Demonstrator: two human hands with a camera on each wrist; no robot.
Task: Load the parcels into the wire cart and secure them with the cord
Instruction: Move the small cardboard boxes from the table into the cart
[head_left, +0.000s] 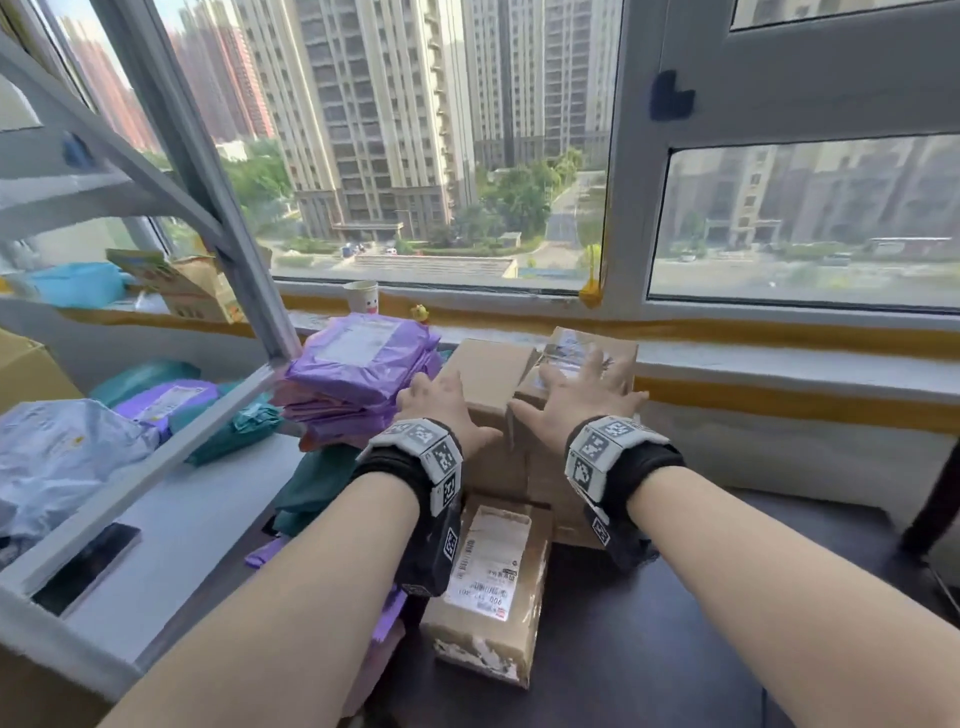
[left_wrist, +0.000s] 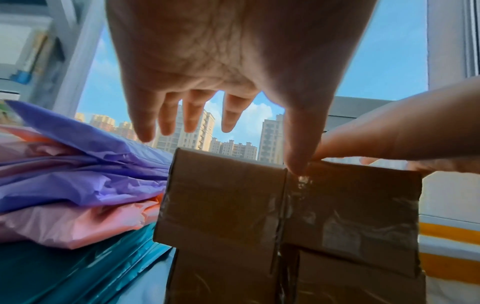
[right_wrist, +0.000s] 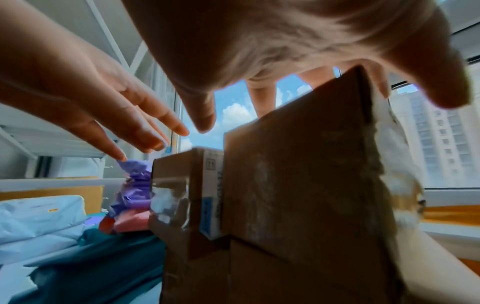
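Note:
Two brown cardboard parcels stand side by side under the window: a plain left box (head_left: 485, 371) (left_wrist: 226, 197) (right_wrist: 176, 170) and a tape-covered right box (head_left: 584, 351) (left_wrist: 358, 205) (right_wrist: 298, 174). My left hand (head_left: 439, 400) (left_wrist: 192, 111) (right_wrist: 103, 98) hovers open over the left box, fingers spread, its thumb at the seam between the boxes. My right hand (head_left: 579, 389) (right_wrist: 285, 41) (left_wrist: 402, 127) is spread over the top of the right box; whether it touches is unclear. A smaller labelled box (head_left: 493, 577) lies in front, below my wrists. No wire cart or cord is in view.
A stack of purple and pink mailers (head_left: 358, 364) (left_wrist: 78, 160) sits left of the boxes, on teal bags (head_left: 311, 483). A white shelf frame (head_left: 156, 452) with more mailers stands at the left. A paper cup (head_left: 361, 296) is on the window sill (head_left: 779, 364).

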